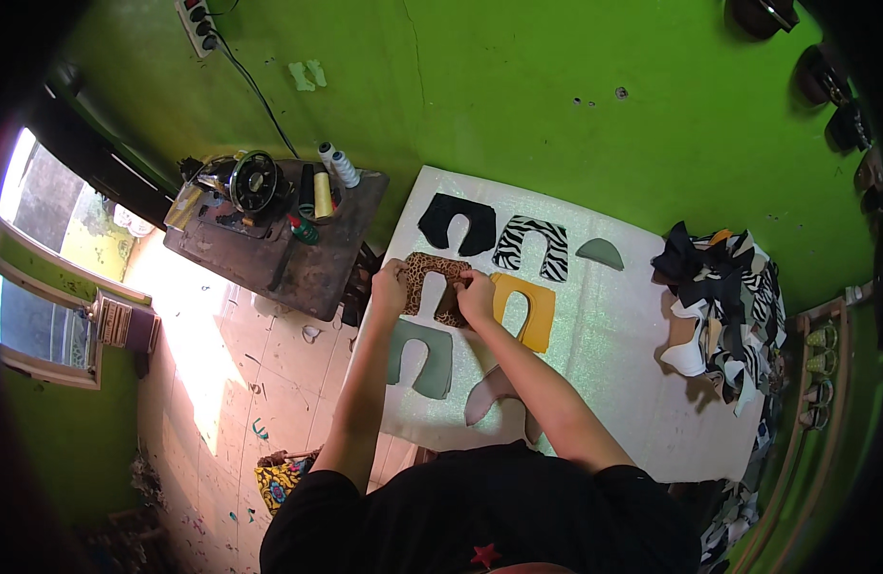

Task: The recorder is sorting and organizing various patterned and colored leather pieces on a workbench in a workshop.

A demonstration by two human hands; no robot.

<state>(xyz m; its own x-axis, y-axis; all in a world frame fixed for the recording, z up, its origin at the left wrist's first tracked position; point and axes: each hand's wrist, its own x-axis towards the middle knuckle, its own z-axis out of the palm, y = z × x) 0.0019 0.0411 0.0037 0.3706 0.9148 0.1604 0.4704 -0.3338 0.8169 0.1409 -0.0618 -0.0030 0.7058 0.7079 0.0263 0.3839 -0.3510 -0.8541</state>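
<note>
A leopard-print U-shaped fabric piece [432, 263] lies on the white, glittery tabletop [618, 354], between my hands. At its left edge my left hand [391, 285] is closed, fingers pinched on the fabric. My right hand [476, 297] pinches its right edge. Around it lie more U-shaped pieces: a black one [449, 209] behind, a zebra-striped one [532, 228] to the far right, a yellow one [540, 320] beside my right hand, and a sage-green one [438, 371] nearer me. My right forearm partly covers a mauve-brown piece [489, 387].
A grey-green half-round scrap [600, 253] lies toward the back. Mixed fabric scraps [723, 306] pile up at the table's right end. To the left stands a sewing machine [255, 182] on a dark wooden table [317, 277] with thread cones [344, 169]. The green wall borders the far edge.
</note>
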